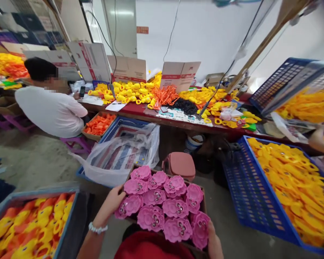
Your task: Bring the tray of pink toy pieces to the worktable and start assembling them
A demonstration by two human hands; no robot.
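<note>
My left hand [113,202] reaches in low, fingers curled over the near-left side of the cardboard box [204,202]; my right hand [214,241] points upward, fingers along its right side. Between both sets of fingers, the box holds pink flower-shaped pieces [153,197]. Just beyond sits a pink stool [181,164].

Left hand [115,199] and right hand [214,241] hold opposite ends of a box [204,201] of pink flower-shaped pieces [154,197]. Past left fingers: clear plastic bag [110,171] in blue crate, striped lining. Pink stool [180,164] just beyond box. Right of right fingers: blue basket [261,212], yellow parts [297,187]. Below left fingers, off to the left: duck-like pieces [43,223] in crate.
</note>
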